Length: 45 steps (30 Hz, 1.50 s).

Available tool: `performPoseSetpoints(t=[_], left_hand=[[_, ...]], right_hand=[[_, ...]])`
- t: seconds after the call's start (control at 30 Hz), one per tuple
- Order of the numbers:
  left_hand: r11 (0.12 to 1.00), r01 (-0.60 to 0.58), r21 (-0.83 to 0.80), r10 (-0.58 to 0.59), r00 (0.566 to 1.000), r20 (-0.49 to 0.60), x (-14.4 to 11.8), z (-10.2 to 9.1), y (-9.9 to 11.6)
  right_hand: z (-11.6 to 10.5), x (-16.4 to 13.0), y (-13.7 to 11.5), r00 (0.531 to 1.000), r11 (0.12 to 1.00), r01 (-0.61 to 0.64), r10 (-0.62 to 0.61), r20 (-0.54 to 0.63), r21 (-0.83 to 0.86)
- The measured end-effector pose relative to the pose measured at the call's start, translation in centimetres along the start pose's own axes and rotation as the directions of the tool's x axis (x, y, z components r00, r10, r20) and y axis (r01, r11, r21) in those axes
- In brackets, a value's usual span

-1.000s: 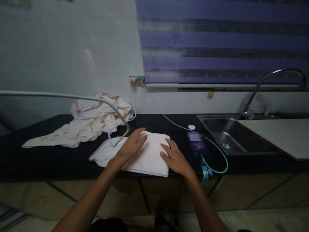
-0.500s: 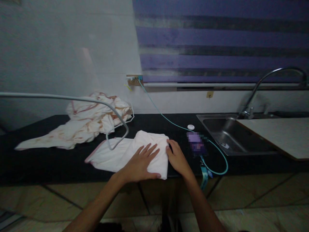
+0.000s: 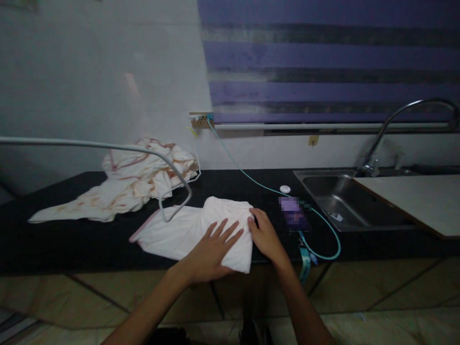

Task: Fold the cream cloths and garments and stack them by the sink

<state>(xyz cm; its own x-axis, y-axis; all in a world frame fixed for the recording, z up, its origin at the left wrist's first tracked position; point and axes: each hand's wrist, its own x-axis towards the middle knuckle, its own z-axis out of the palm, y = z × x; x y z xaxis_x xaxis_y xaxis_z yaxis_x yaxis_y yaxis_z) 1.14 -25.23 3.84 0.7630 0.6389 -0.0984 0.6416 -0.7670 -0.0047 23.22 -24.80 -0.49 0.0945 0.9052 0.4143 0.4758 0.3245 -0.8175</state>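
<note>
"White cloth (image 3: pixel 189 230) first: where was it, and how were the hands set?"

"It lay on the black counter (image 3: pixel 230 182), right at the front edge, doubled over at its right end. From my distant seat I saw the left hand (image 3: pixel 210 254) across the folded part, fingers spread. The right hand (image 3: pixel 266 239) was bent at the right edge; I couldn't tell whether its thumb and finger pinched the fabric."

"How did you reckon it would handle?"

"Light, soft and limp, I judged, with nothing to break. Its layers seemed apt to shift, so I favoured a hold at the folded right edge, with a flat palm on top."

"And around it?"

"A bent grey rod (image 3: pixel 108 144) crossed its left part in my view. Behind, leftward, lay a crumpled cream heap (image 3: pixel 143 177); rightward, a phone-like thing (image 3: pixel 293 211) and a teal lanyard (image 3: pixel 305 263)."

"Any writing?"

"None I could read: the phone-like thing was pixelated, the lanyard too small."
</note>
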Motion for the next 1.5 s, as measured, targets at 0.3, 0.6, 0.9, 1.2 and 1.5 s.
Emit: performPoseSetpoints(t=[0.3,0.6,0.9,1.2,1.5], left_hand=[[0.997,0.010,-0.080,-0.010,1.000,0.007,0.0,-0.4,0.2],[0.946,-0.148,-0.290,0.098,0.979,-0.181,1.5,-2.5,-5.7],[0.977,0.005,-0.215,-0.065,0.959,-0.276,4.5,1.6,-11.6],[0.709,0.670,-0.220,-0.705,0.665,-0.248,8.1,1.1,-10.1],[0.982,0.058,-0.178,-0.114,0.938,-0.326,2.3,1.2,-18.4]], right_hand=[[-0.1,0.0,-0.1,1.000,1.000,0.015,-0.015,-0.024,0.005],[-0.2,0.0,-0.3,0.998,0.999,0.035,-0.035,-0.044,-0.005],[-0.3,-0.1,-0.4,0.997,1.000,0.004,-0.004,-0.076,0.000],[-0.4,0.0,-0.3,0.995,0.999,-0.010,0.014,-0.096,0.043],[-0.2,0.1,-0.1,0.997,0.998,-0.002,0.007,-0.083,0.061]])
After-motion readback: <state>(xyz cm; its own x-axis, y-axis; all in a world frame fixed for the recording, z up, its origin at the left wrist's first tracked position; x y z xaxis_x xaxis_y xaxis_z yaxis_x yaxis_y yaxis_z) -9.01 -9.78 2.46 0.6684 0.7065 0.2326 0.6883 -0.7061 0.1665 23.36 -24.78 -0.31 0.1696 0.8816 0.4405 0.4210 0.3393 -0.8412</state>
